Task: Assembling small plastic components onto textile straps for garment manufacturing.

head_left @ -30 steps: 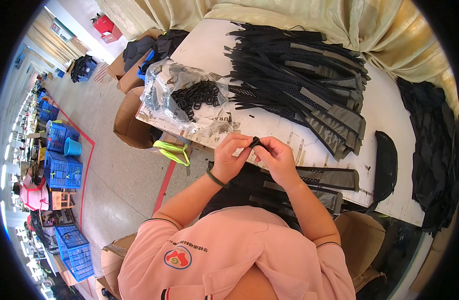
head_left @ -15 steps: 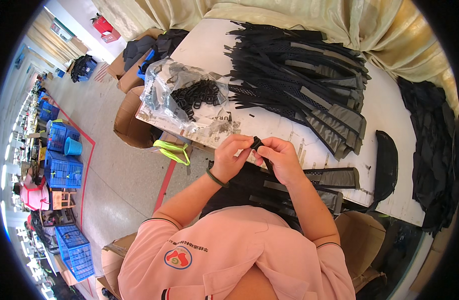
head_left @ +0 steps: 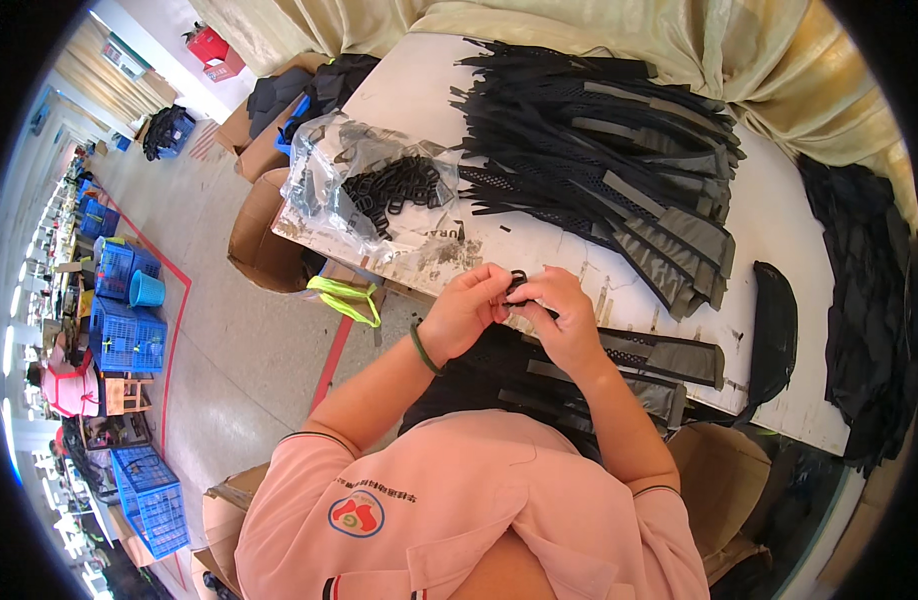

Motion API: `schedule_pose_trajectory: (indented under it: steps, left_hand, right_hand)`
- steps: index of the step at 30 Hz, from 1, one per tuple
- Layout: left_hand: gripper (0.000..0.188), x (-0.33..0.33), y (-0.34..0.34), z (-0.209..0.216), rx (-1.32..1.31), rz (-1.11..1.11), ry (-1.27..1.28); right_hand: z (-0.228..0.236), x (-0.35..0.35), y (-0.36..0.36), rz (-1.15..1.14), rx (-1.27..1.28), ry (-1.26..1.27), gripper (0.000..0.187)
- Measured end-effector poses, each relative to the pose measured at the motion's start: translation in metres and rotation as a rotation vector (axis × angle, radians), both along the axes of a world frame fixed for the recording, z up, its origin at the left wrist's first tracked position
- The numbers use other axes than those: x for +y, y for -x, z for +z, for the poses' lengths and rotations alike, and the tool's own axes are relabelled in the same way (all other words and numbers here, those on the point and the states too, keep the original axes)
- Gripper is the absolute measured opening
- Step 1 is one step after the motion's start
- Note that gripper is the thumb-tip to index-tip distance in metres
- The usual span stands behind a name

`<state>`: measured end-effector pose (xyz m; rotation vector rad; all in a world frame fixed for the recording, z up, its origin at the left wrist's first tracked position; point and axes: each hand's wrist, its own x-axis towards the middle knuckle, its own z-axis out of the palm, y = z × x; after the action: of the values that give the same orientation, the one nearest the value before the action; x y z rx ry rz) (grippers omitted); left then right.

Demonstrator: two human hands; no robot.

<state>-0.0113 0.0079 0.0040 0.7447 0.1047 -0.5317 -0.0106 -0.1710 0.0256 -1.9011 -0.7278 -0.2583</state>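
Observation:
Over the table's front edge my two hands meet, both closed around a small black buckle (head_left: 518, 278). My left hand (head_left: 471, 306), with a dark green band on its wrist, pinches the buckle from the left. My right hand (head_left: 562, 312) pinches a black strap end (head_left: 520, 303) against it; how far the strap is threaded is hidden by the fingers. Beyond my left hand, a clear plastic bag (head_left: 324, 190) lies open with a heap of black buckles (head_left: 407, 188). Black and grey mesh straps (head_left: 599, 160) are piled farther back.
More strap pieces (head_left: 669, 358) hang over the front edge of the white table (head_left: 769, 225). A black curved pouch (head_left: 772, 335) and dark fabric (head_left: 864, 300) lie right. Cardboard boxes (head_left: 264, 235) and a neon yellow strip (head_left: 345, 300) are left. Blue crates (head_left: 129, 335) stand across the floor.
Both hands have turned about the buckle and drawn slightly closer together. The strap end that hung below my right fingers now lies between the two hands.

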Motion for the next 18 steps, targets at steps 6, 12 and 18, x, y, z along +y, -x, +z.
schedule_pose_trajectory:
  steps: [6, 12, 18]
  left_hand:
    - [0.009, -0.008, 0.0, -0.001, -0.192, 0.116, -0.351]
    - [0.007, -0.016, 0.006, 0.008, -0.273, 0.224, -0.459]
    - [0.004, -0.015, 0.01, -0.003, -0.408, 0.265, -0.529]
  right_hand:
    - [-0.003, 0.007, 0.014, -0.049, 0.219, -0.262, 0.02]
    - [-0.003, 0.005, 0.012, -0.001, 0.883, -0.689, 0.024]
    - [-0.004, 0.006, 0.011, -0.05, 0.959, -0.695, 0.026]
